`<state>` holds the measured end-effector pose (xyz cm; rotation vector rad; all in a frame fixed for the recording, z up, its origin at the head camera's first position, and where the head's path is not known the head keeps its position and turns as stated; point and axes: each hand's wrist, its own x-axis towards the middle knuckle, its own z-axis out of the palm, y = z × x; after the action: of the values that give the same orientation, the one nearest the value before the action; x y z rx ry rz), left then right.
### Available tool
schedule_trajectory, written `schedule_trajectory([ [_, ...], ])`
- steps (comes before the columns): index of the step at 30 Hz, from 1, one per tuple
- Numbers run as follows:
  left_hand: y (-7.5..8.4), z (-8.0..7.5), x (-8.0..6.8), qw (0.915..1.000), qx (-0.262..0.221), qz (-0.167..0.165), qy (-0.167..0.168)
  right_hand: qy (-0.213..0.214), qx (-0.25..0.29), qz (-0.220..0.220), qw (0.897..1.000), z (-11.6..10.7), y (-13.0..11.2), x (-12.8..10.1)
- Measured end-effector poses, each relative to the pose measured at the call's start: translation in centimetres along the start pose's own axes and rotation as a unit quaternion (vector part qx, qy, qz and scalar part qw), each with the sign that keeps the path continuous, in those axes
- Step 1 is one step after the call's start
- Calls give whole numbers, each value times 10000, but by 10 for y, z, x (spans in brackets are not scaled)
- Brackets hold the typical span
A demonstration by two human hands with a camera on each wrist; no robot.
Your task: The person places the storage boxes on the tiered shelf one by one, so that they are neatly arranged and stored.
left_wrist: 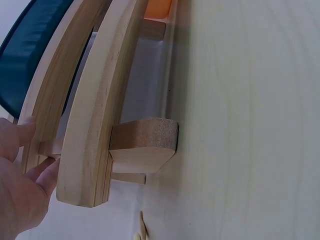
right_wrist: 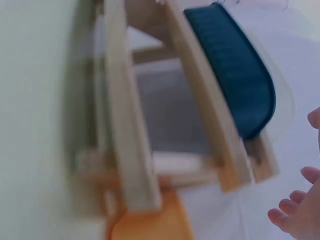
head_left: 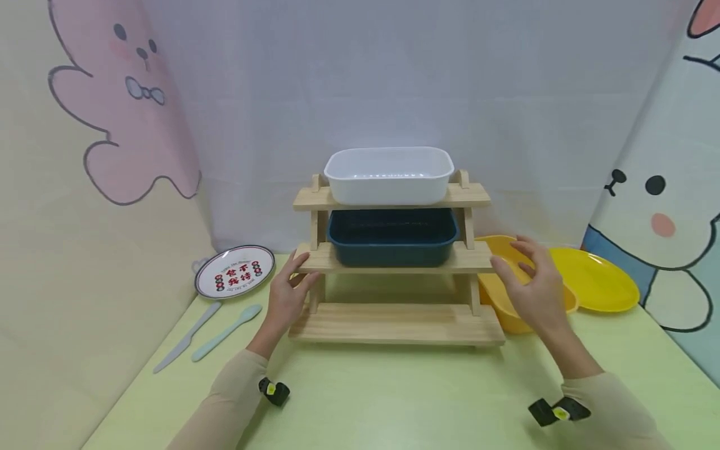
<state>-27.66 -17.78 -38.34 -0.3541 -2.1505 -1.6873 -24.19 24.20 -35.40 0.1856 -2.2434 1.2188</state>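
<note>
A three-tier wooden rack (head_left: 394, 325) stands mid-table with a white dish (head_left: 388, 175) on its top shelf and a dark blue dish (head_left: 392, 237) on the middle one. The bottom shelf is bare. My left hand (head_left: 287, 294) grips the left end of the middle shelf. In the left wrist view its fingers (left_wrist: 20, 190) pinch the rack's edge (left_wrist: 95, 125) below the blue dish (left_wrist: 30, 55). My right hand (head_left: 529, 284) hovers with spread fingers just off the shelf's right end, touching nothing. The right wrist view is blurred and shows its fingertips (right_wrist: 300, 215) apart from the rack (right_wrist: 125, 140).
A yellow bowl (head_left: 503, 315) sits behind my right hand, and a yellow plate (head_left: 596, 278) lies further right. At the left lie a printed plate (head_left: 234, 270), a pale knife (head_left: 185, 337) and a pale green spoon (head_left: 225, 333). Curtains close in the back and sides.
</note>
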Motion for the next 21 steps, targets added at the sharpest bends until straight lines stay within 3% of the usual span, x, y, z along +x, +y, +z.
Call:
schedule_trajectory([
  [4,2,0,1,10000,50,16,39,120,-597,274,9978,-24,32,-8],
  [11,1,-1,-1,9999,-8,-100,9,-248,-1077,1145,9873,-54,88,-13],
  [21,-1,0,0,10000,-8,-8,-48,-1174,-1008,1187,9808,-65,133,-18],
])
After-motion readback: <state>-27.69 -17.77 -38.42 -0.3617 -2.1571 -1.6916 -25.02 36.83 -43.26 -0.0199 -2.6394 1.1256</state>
